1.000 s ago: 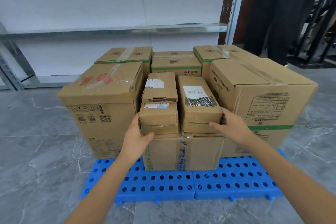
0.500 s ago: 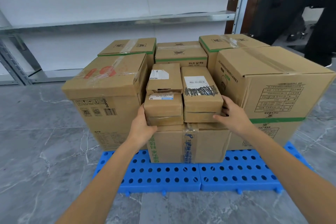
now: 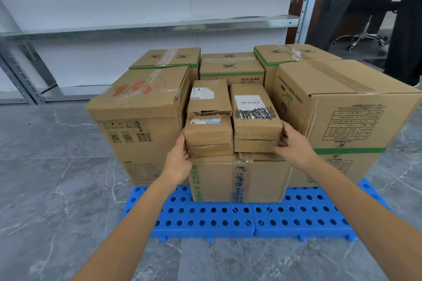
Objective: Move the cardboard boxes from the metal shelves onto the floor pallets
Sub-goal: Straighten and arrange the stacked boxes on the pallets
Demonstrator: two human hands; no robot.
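The left hand (image 3: 179, 159) grips the left pile (image 3: 208, 134) of small brown cardboard boxes, its thumb across the lower front corner and its fingers running up the side, hidden in the gap beside the large brown cardboard box with red print and clear tape (image 3: 141, 121). The right hand (image 3: 295, 146) grips the right pile (image 3: 254, 118) of small brown cardboard boxes, whose top box bears a white label scribbled over in black. Its thumb lies on the front of the lower box and its fingers are curled round the right side.

Both piles rest touching each other on a low brown cardboard box with blue printed tape (image 3: 239, 178). That box stands on the blue perforated plastic pallet (image 3: 205, 219), between the red-printed box and a large brown cardboard box with a green band (image 3: 342, 109). Three more green-striped cardboard boxes (image 3: 230, 66) stand in a row behind.

Compared with a second ago, the left hand's fingers reach higher up the side of the left pile, where before it sat at the bottom corner. The right hand keeps the same hold. The piles have not left the low box, and no box on the pallet has shifted. The view has drawn nearer and swung. The grey metal shelf (image 3: 159, 27) sits higher in the view, and the standing person in dark trousers (image 3: 404, 29) has slid to the right edge. A chrome chair base (image 3: 363, 37) now shows beside them.
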